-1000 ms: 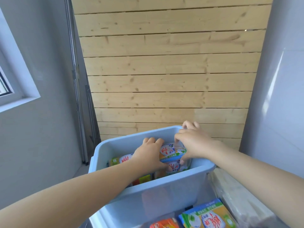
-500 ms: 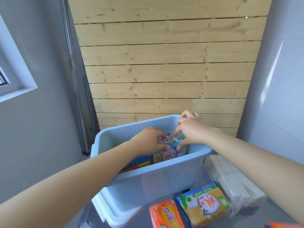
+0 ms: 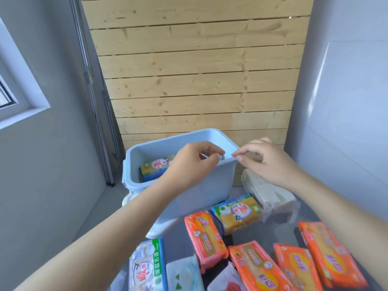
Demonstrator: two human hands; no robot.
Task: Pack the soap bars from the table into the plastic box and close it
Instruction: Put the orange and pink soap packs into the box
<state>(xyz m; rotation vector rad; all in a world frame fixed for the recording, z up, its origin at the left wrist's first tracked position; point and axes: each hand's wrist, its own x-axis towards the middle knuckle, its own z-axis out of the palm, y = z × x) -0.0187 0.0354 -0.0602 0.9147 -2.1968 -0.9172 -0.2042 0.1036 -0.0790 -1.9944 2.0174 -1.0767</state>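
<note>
A pale blue plastic box [image 3: 210,192] stands open at the far end of the dark table, with a yellow-and-blue soap bar [image 3: 156,166] visible inside. My left hand [image 3: 193,162] hovers over the box's right part, fingers curled and holding nothing. Just right of the rim, my right hand [image 3: 266,162] is empty with its fingers loosely apart. On the table lie several wrapped bars: a yellow one [image 3: 238,213], an orange-pink one [image 3: 204,236], three orange ones [image 3: 255,267] and a white-green one [image 3: 147,265].
The box's white lid [image 3: 159,227] lies under or beside its near left corner. A clear pack of white bars [image 3: 266,194] rests to the right of the box. A wooden slat wall stands behind, grey walls on both sides.
Both hands have come up out of the box and let go of the soap bars they pressed there. The view has tilted down, showing more of the table.
</note>
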